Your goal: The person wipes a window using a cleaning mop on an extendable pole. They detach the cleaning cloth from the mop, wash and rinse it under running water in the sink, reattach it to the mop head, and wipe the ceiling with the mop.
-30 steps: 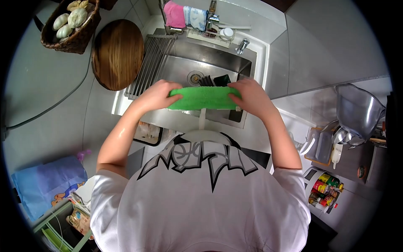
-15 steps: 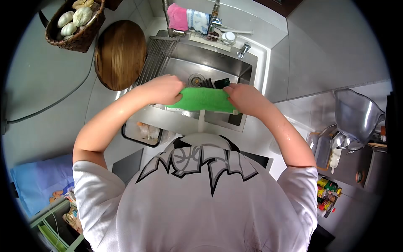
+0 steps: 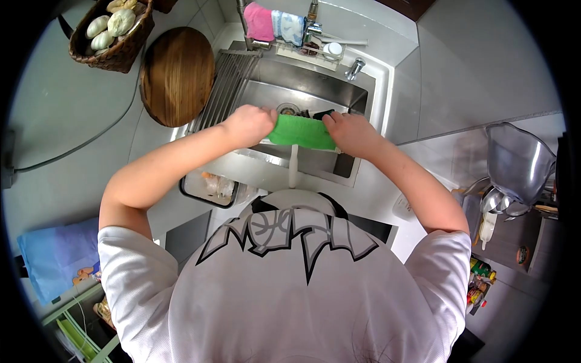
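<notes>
Above the sink (image 3: 266, 91), a green cloth (image 3: 302, 132) is stretched flat between my two hands. My left hand (image 3: 251, 126) pinches its left end and my right hand (image 3: 350, 133) its right end, fingers closed on both sides. A white handle (image 3: 294, 166) sticks out from under the cloth toward my body, with a pale strip along the cloth's lower edge. Whether the cloth is fixed to that handle I cannot tell. Dark objects (image 3: 322, 114) lie in the sink just behind the cloth, partly hidden by it.
A roll-up drying rack (image 3: 224, 81) covers the sink's left side. A round wooden board (image 3: 177, 75) and a basket of garlic (image 3: 115, 57) stand at the left. Pink and patterned cloths (image 3: 259, 23) hang by the faucet. A black-rimmed container (image 3: 209, 189) sits nearer me; a clear jug (image 3: 519, 162) is at right.
Both hands have moved slightly away from me and closer together, still holding the green cloth, which now looks shorter across. The camera view has shifted a little.
</notes>
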The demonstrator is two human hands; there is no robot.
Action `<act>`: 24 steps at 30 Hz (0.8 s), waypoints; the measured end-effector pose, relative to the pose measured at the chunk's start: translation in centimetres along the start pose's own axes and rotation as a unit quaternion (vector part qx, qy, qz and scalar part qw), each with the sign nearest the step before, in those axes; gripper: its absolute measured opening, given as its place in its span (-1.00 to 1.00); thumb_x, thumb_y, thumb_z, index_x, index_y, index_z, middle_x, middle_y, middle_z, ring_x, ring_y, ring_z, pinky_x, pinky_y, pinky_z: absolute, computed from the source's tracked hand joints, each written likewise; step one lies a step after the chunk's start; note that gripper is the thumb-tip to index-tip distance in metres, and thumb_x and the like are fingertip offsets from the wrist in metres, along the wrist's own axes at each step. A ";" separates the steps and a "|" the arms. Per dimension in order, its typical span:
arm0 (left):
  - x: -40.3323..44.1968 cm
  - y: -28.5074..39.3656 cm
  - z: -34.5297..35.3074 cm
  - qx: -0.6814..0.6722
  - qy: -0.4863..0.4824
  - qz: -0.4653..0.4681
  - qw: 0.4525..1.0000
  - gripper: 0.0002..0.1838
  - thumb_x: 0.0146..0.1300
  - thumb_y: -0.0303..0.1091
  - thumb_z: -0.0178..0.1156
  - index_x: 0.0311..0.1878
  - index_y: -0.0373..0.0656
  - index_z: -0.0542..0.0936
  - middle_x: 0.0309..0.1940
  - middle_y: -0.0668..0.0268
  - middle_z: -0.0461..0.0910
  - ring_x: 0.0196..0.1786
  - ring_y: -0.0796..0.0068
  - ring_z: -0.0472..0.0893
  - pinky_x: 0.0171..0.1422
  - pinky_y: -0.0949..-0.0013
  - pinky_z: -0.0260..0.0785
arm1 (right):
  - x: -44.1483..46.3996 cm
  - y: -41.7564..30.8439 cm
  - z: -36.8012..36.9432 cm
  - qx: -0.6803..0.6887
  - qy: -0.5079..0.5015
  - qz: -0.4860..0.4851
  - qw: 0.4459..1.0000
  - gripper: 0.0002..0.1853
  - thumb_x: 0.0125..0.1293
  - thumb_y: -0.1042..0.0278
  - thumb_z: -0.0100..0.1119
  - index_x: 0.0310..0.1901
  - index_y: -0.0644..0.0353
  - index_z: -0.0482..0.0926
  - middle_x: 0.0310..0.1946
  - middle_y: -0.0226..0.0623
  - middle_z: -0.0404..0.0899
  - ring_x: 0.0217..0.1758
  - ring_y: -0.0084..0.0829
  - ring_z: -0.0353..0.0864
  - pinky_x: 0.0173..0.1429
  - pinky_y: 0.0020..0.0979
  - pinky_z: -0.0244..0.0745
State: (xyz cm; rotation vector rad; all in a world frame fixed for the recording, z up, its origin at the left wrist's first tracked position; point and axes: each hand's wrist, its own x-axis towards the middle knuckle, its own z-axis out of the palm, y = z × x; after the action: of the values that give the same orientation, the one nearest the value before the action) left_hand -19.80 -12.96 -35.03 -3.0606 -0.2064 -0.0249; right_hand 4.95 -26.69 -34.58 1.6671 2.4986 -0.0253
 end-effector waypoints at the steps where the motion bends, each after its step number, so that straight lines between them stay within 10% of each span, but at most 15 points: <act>1: 0.0 0.0 0.0 0.002 0.006 0.006 1.000 -0.81 -0.14 -0.52 0.17 -0.39 -0.29 0.42 -0.54 0.11 0.54 -0.49 0.20 0.62 -0.41 0.30 0.50 | 0.2 0.2 0.1 -0.002 -0.008 -0.014 1.000 -0.66 0.07 0.46 0.17 -0.09 0.34 0.42 -0.27 -0.14 0.57 -0.22 -0.20 0.64 -0.21 -0.27 0.58; 7: -1.2 -2.3 -2.1 -0.126 -0.105 0.019 0.986 -0.77 0.15 -0.36 0.18 -0.19 -0.32 0.49 -0.37 0.07 0.59 -0.39 0.07 0.61 -0.27 0.18 0.51 | -0.6 1.5 0.7 0.204 -0.023 -0.012 0.979 -0.66 0.29 0.29 0.07 0.05 0.25 0.42 -0.18 -0.11 0.59 -0.19 -0.06 0.61 -0.17 -0.19 0.54; 17: -5.4 -2.4 -1.2 -0.265 0.042 0.007 0.963 -0.55 0.32 -0.27 0.11 0.24 -0.19 0.41 -0.19 0.10 0.60 -0.24 0.09 0.61 -0.10 0.23 0.51 | -4.9 -0.2 5.8 0.537 0.152 0.121 0.821 -0.58 0.21 0.50 0.25 0.12 0.21 0.45 -0.13 -0.30 0.59 -0.07 -0.42 0.56 0.02 -0.41 0.45; 20: -5.5 -2.2 -1.5 -0.438 -0.010 -0.131 0.889 -0.46 0.28 -0.33 0.17 0.31 -0.17 0.34 -0.16 0.15 0.61 -0.17 0.26 0.64 -0.05 0.31 0.48 | -5.2 -0.9 8.7 0.682 0.170 0.108 0.703 -0.55 0.12 0.48 0.35 0.08 0.21 0.48 -0.09 -0.38 0.57 -0.01 -0.50 0.51 0.08 -0.43 0.40; 24: -7.2 -1.5 5.8 -0.771 0.133 -0.155 0.603 -0.23 0.04 -0.46 0.39 0.34 -0.20 0.27 0.06 0.28 0.54 0.10 0.46 0.52 0.15 0.40 0.39 | -5.1 -2.8 11.8 0.740 0.091 0.183 0.641 -0.45 0.01 0.34 0.48 0.07 0.21 0.50 -0.01 -0.38 0.54 0.09 -0.48 0.47 0.24 -0.43 0.31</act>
State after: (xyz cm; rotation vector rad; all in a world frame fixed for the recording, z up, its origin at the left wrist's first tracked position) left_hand -27.08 -12.02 -40.90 -4.4074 -1.3080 -1.3937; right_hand 5.58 -33.51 -45.80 2.5169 1.9431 -2.5112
